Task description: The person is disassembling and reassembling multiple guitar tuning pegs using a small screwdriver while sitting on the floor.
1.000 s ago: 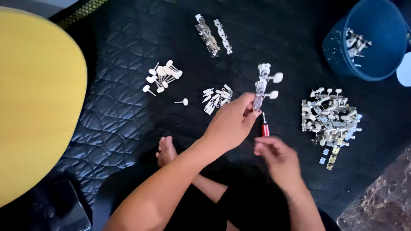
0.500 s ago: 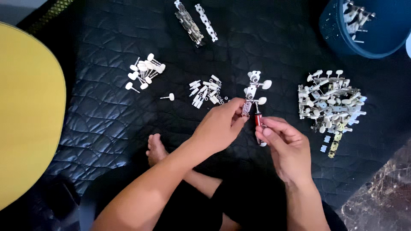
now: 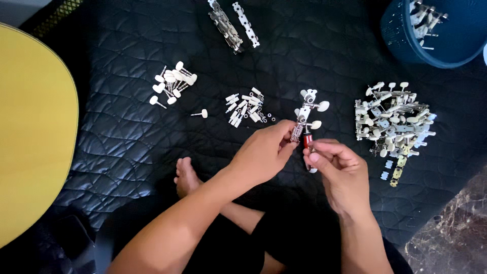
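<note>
Change: both hands sit a little lower in the head view than half a second ago, and the right hand has closed in under the tuner strip; the mat and parts have slid down with the camera's tilt, so the basket shows less at top right.
Left hand point(image 3: 264, 152): fingers clamped on the lower end of the tuner strip point(image 3: 307, 114), thumb and forefinger pinching it from the left.
Tuner strip: held upright above the mat, white knobs sticking out to its right, top end free.
Right hand point(image 3: 341, 170): fingers curled together around a red-handled screwdriver point(image 3: 306, 142), whose tip meets the strip's lower end just beside the left fingertips.
Hands: touching or nearly so at the strip; which one cannot tell.
Mat point(image 3: 127, 137): black, quilted, under everything.
Peg pile point(image 3: 172, 83): loose white-headed pegs, upper left, well apart from the hands.
Single peg point(image 3: 201, 113): alone between that pile and the small parts.
Small parts point(image 3: 246, 107): short white pieces and tiny rings, just left of the strip.
Plates point(image 3: 233, 23): two metal strips lying at the top edge.
Tuner heap point(image 3: 393, 119): tangled assembled tuners, right of the hands.
Basket point(image 3: 436, 33): blue, top right, with a few tuners inside.
Foot point(image 3: 186, 176): bare, on the mat left of the left forearm.
Yellow surface point(image 3: 30, 137): curved edge, far left.
</note>
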